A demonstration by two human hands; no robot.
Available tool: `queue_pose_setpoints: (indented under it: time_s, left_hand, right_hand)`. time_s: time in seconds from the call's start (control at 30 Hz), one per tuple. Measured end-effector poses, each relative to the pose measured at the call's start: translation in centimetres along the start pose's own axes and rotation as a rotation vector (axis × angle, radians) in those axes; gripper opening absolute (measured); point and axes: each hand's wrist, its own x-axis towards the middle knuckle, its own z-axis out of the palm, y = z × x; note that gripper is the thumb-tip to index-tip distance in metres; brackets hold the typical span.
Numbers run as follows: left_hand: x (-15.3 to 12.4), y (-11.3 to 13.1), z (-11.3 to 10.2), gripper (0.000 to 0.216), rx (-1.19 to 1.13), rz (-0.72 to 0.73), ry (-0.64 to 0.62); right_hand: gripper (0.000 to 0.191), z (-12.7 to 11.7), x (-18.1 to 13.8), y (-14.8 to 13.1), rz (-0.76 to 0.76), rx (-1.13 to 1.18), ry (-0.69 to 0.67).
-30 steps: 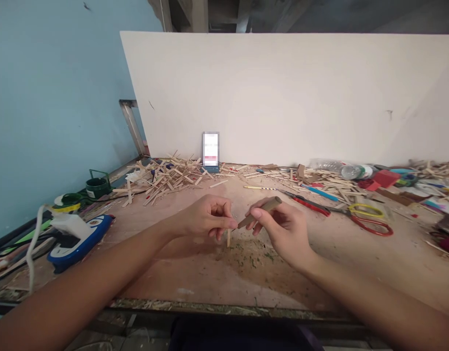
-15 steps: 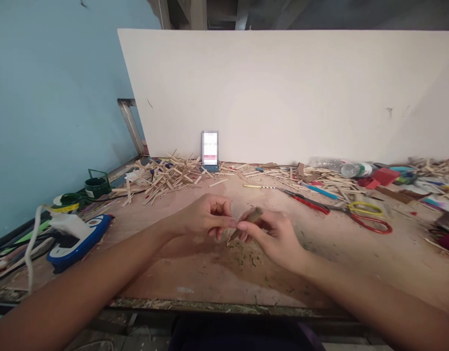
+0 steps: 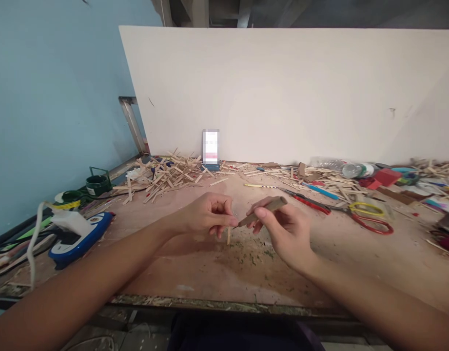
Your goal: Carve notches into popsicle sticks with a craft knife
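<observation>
My left hand [image 3: 205, 217] is closed in a pinch on a small pale wooden stick [image 3: 228, 235] that stands upright over the workbench [image 3: 195, 273]. My right hand [image 3: 283, 226] is closed round a brown-handled tool [image 3: 265, 209], held like a pen with its tip against the stick's top by my left fingertips. Fine shavings and green flecks [image 3: 251, 253] lie on the bench just beneath both hands.
A heap of wooden sticks [image 3: 165, 175] lies at the back left beside a propped phone [image 3: 210, 148]. Red pliers [image 3: 308, 201], scissors [image 3: 370, 217], a plastic bottle [image 3: 341, 168] and craft clutter fill the right. A blue-white device [image 3: 78, 231] and green tape [image 3: 68, 199] sit left.
My right hand pushed the tool down and left along the stick half a second ago, then drew back up and right to nearly where it began. My left hand barely moved.
</observation>
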Motion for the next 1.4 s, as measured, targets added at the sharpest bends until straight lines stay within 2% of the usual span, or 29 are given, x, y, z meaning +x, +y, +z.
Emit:
queue_pose_setpoints:
  time_s: [0.13, 0.33, 0.53, 0.73, 0.9, 1.1, 1.17, 1.3, 1.4]
  left_hand:
    - [-0.13, 0.19, 0.11, 0.058, -0.003, 0.001, -0.008]
    - [0.05, 0.24, 0.09, 0.059, -0.022, 0.006, -0.011]
    - [0.14, 0.08, -0.05, 0.057, -0.027, 0.009, -0.013]
    - [0.10, 0.23, 0.16, 0.058, -0.032, -0.001, -0.006]
    - [0.16, 0.22, 0.13, 0.058, -0.030, -0.002, 0.003]
    - [0.08, 0.09, 0.11, 0.057, -0.038, -0.002, 0.003]
    - [0.12, 0.04, 0.13, 0.056, -0.043, 0.005, 0.001]
    - [0.18, 0.06, 0.17, 0.055, -0.045, 0.014, -0.007]
    - [0.17, 0.08, 0.21, 0.055, -0.044, 0.013, -0.007]
  right_hand:
    - [0.041, 0.29, -0.13, -0.01, 0.002, -0.034, -0.152]
    - [0.042, 0.00, -0.36, -0.06, -0.035, -0.001, 0.033]
    - [0.042, 0.33, -0.18, 0.24, -0.008, -0.010, -0.116]
    - [0.043, -0.08, -0.19, -0.12, -0.035, 0.024, 0.071]
    - [0.037, 0.22, -0.29, -0.03, -0.003, 0.036, -0.057]
    - [0.037, 0.01, -0.37, -0.12, -0.036, 0.060, 0.069]
    - [0.036, 0.13, -0.30, 0.03, -0.024, 0.060, 0.051]
    - [0.038, 0.40, -0.19, 0.33, 0.019, 0.032, -0.075]
    - [0.041, 0.28, -0.27, 0.19, 0.015, 0.037, -0.022]
